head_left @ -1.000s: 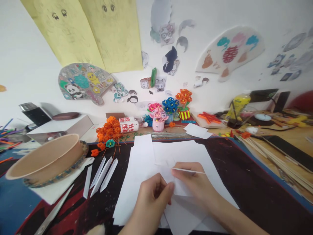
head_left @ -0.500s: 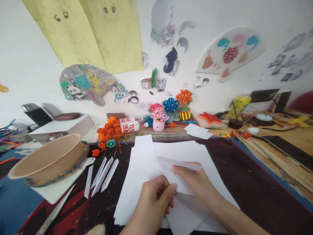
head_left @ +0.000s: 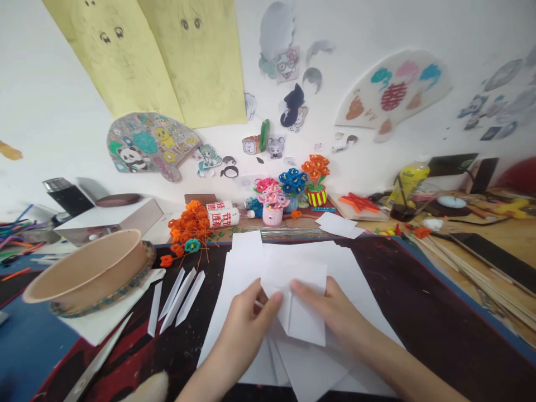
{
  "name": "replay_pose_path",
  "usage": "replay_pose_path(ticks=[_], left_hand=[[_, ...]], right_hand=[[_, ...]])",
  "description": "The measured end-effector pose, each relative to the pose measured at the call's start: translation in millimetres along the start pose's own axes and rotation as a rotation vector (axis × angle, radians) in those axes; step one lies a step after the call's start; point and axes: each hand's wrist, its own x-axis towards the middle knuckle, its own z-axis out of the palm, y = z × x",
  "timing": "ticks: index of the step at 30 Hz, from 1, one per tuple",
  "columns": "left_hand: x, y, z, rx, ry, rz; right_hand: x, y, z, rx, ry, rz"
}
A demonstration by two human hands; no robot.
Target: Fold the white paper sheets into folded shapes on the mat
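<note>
Between my two hands is a creased piece of white paper (head_left: 307, 321), raised over a stack of larger white sheets (head_left: 355, 273). My left hand (head_left: 251, 312) pinches its left edge, thumb on top. From the right, my right hand (head_left: 330, 307) grips the same paper, its thumb lying near the middle crease and its other fingers hidden behind. Further white paper (head_left: 314, 368) lies below it, close to my body. Several narrow folded paper strips (head_left: 178, 301) rest on the dark mat to the left.
Scissors (head_left: 98, 360) lie at the lower left beside a round tan container (head_left: 92, 268). Orange pipe-cleaner flowers (head_left: 190, 223) and small flower pots (head_left: 273, 215) line the back. Loose white paper pieces (head_left: 339, 224) lie behind the stack. Wooden sticks (head_left: 473, 268) and a black phone-like slab (head_left: 498, 259) are at right.
The paper has turned to face me, its crease now upright. My left hand has moved up and left onto the paper's left edge; my right thumb has shifted slightly left.
</note>
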Motion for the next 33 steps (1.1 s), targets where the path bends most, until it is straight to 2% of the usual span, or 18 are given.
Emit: replay_pose_path(ticks=[2, 4, 9, 11, 14, 15, 18, 21, 27, 30, 33], left_hand=[[2, 0, -3.7, -0.040, 0.106, 0.008], [2, 1, -6.8, -0.120, 0.162, -0.031], [-1, 7, -7.7, -0.442, 0.262, -0.082], [-2, 8, -3.0, -0.551, 0.313, -0.106], [-6, 8, 10.0, -0.632, 0.326, -0.154], [-8, 9, 14.6, -0.614, 0.280, -0.159], [-12, 9, 22.9, -0.466, 0.167, -0.133], [-10, 5, 16.0, -0.273, 0.137, -0.089], [-2, 2, -14.8, 0.029, 0.058, 0.205], [-4, 4, -17.1, 0.122, 0.028, 0.287], [-7, 3, -13.6, 0.190, 0.061, 0.317]], right_hand=[[0, 1, -1, 0.008, -0.011, 0.026], [1, 0, -1, 0.039, -0.080, -0.007], [-1, -10, 0, 0.228, -0.485, -0.174], [-1, -8, 3, 0.181, -0.542, -0.190], [-1, 0, 7, 0.019, -0.421, -0.213], [0, 3, 7, -0.025, -0.354, -0.219], [2, 6, 6, -0.132, -0.172, -0.231], [5, 0, 1, -0.219, -0.061, -0.220], [7, -8, -6, -0.184, 0.038, -0.138], [6, -8, -6, -0.160, 0.060, -0.143], [4, -11, -5, -0.163, 0.055, -0.164]])
